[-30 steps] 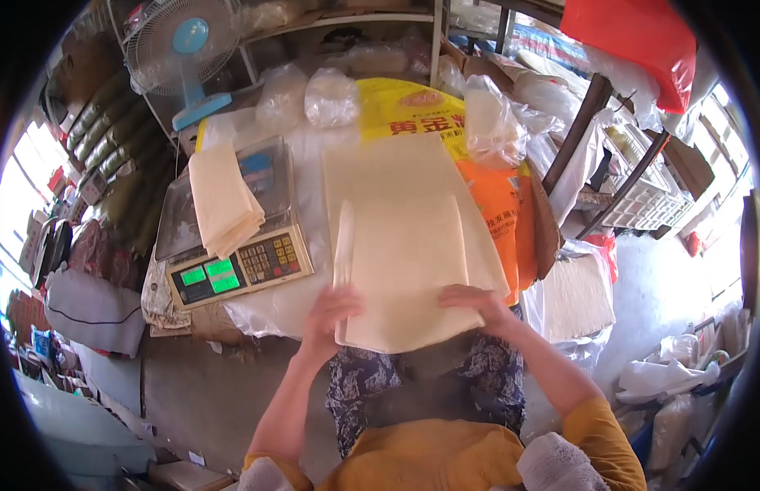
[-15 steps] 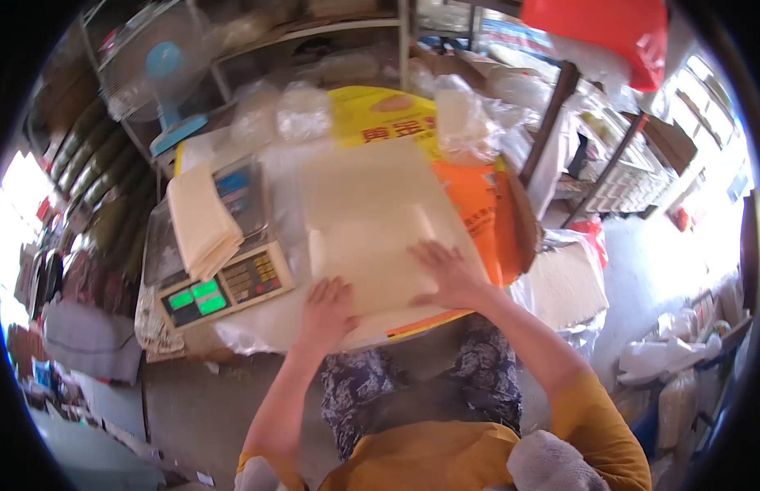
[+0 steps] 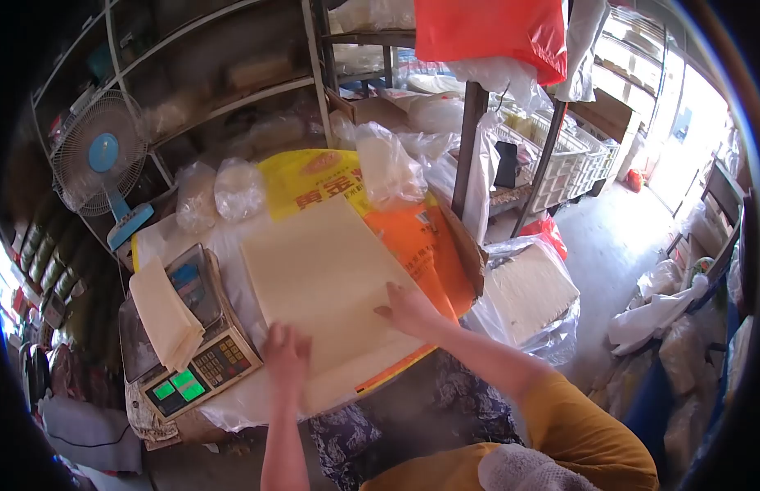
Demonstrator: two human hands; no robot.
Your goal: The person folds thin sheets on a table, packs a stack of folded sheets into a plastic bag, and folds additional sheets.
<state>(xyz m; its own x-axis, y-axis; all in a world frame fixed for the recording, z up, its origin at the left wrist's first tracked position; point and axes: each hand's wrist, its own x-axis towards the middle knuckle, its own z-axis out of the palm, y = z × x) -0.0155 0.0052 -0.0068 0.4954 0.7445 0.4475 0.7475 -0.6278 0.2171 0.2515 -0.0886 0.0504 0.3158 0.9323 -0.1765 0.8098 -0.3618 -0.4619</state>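
A large, flat, tan sheet [image 3: 323,270], apparently on a stack of similar thin sheets, lies in front of me on the table. My left hand [image 3: 287,360] rests at its near left edge, fingers apart and slightly blurred. On the sheet's right side, my right hand [image 3: 413,313] lies with thumb and fingers spread. Neither hand grips anything that I can see. Left of the sheet stands a weighing scale [image 3: 224,360] with a lit green display. A folded bundle of similar tan sheets [image 3: 163,315] lies across its pan.
Clear plastic bags [image 3: 238,190] and a yellow printed sack [image 3: 306,176] lie at the table's back; its orange part [image 3: 413,245] extends along the right. A blue fan [image 3: 102,153] stands back left. A plastic-wrapped slab [image 3: 527,290] sits right of the table, below white crates [image 3: 564,176].
The view has swung, so the table appears lower and further left. A raised fold across the sheet has flattened. My hands have shifted towards its side edges.
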